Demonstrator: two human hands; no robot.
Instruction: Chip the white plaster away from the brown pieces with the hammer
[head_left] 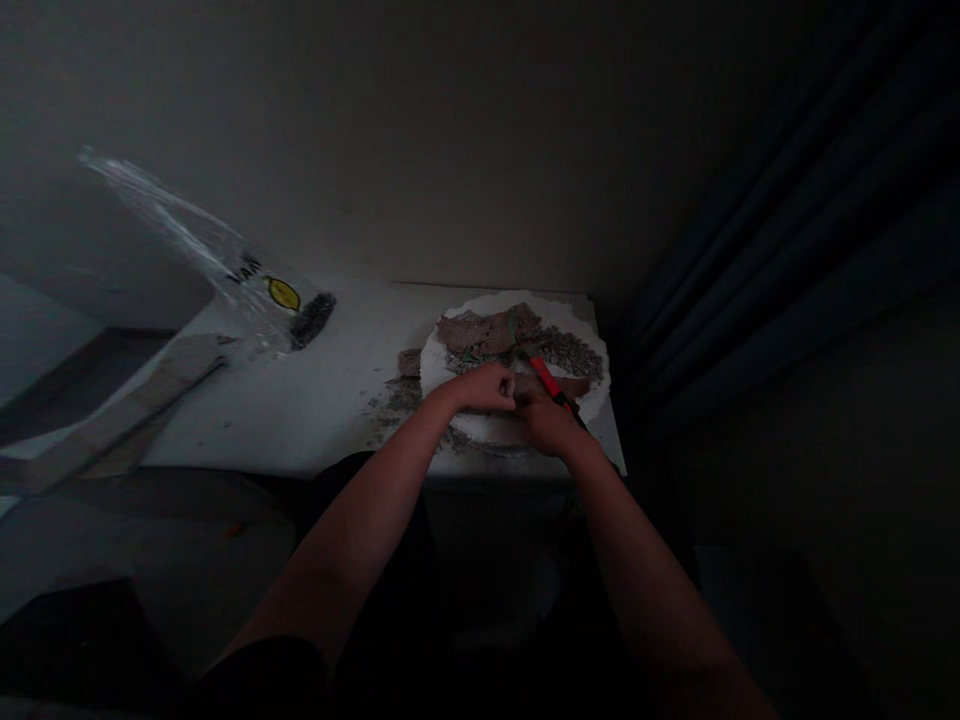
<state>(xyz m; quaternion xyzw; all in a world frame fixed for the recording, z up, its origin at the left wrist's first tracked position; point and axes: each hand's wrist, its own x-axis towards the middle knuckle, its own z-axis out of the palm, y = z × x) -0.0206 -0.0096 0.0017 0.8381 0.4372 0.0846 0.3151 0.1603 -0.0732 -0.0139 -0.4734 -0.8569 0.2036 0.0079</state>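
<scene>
My left hand (484,388) is closed, thumb and fingers curled together, over the front of a ragged round white base (589,405). Close on its right, my right hand (551,422) is closed too, its fingertips almost meeting the left ones. What either hand pinches is too dark and small to make out. A red-and-black handled tool (548,377) lies slanted beside my right hand; whether the hand touches it I cannot tell. Brown burlap-like fabric (491,333) with a green strand lies across the base, and grey gravel (574,352) is heaped beside it.
The base stands on a white table (300,420) against a wall. Loose grit (394,400) is scattered left of it. A clear plastic bag (247,285) with a yellow label holds dark material farther left. A long brownish strip (142,400) lies at the table's left end. Dark curtains (787,220) hang at right.
</scene>
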